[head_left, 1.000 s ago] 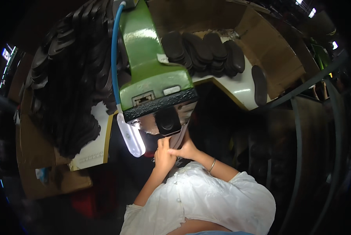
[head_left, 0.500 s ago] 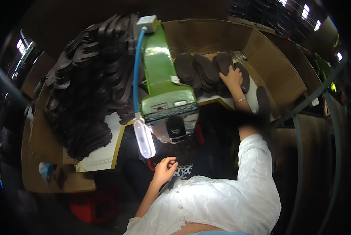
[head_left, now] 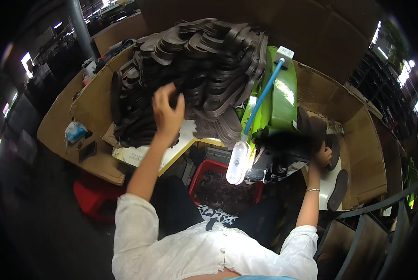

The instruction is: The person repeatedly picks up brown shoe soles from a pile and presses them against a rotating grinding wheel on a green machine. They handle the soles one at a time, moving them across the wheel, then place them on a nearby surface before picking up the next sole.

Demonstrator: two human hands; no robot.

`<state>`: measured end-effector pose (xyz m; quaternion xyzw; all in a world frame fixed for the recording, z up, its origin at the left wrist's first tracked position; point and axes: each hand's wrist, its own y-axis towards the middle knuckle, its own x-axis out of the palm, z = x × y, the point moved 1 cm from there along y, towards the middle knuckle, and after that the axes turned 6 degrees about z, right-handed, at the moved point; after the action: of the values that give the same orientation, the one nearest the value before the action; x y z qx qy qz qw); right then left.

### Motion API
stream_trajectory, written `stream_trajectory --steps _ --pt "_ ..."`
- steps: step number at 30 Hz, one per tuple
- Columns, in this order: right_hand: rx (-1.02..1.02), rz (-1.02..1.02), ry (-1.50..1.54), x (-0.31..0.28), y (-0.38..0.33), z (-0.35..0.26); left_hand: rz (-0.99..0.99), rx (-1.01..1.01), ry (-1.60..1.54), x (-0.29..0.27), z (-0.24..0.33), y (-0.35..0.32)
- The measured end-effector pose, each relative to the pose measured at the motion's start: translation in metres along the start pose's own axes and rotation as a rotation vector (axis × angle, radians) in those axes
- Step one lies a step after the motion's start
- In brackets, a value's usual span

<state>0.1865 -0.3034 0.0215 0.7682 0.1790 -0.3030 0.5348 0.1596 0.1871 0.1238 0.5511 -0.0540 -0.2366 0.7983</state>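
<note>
My left hand (head_left: 168, 111) is raised with fingers apart, in front of a large heap of dark brown shoe soles (head_left: 209, 70); nothing shows in its grasp. Right of the green machine (head_left: 283, 98), my right hand (head_left: 322, 156) has curled fingers against a group of dark soles (head_left: 317, 128). A dark smear hides part of that hand, and what it grips cannot be made out. One loose sole (head_left: 338, 190) lies nearer to me, on the white surface by the right hand. A lit lamp (head_left: 238, 162) on a blue cable hangs at the machine's front.
Cardboard walls (head_left: 365, 158) enclose the work surface at the right and left. Below the machine, a red bin (head_left: 200, 173) holds dark scraps. A red stool (head_left: 93, 198) stands at lower left. A phone-like dark object (head_left: 87, 151) and a blue-white packet (head_left: 75, 132) lie on cardboard.
The view has turned left. My left hand has risen from near my lap to the sole heap, its fingers spreading. My right hand has drawn back from the far soles toward the machine.
</note>
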Motion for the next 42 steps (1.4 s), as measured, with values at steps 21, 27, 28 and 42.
stream_trajectory --steps 21,27,28,42 --pt "0.413 -1.061 1.177 -0.065 -0.251 -0.031 0.113 0.068 -0.656 -0.113 0.076 -0.043" --pt "0.628 -1.719 1.459 -0.082 -0.250 -0.057 -0.533 -0.975 -1.204 -0.081 0.102 -0.195" --pt "0.716 -1.657 1.447 -0.089 -0.243 -0.056 -0.514 -1.159 -1.243 -0.079 0.111 -0.202" --pt "0.423 -1.629 1.145 -0.113 -0.260 -0.051 -1.079 -1.007 -0.950 -0.018 0.159 -0.186"
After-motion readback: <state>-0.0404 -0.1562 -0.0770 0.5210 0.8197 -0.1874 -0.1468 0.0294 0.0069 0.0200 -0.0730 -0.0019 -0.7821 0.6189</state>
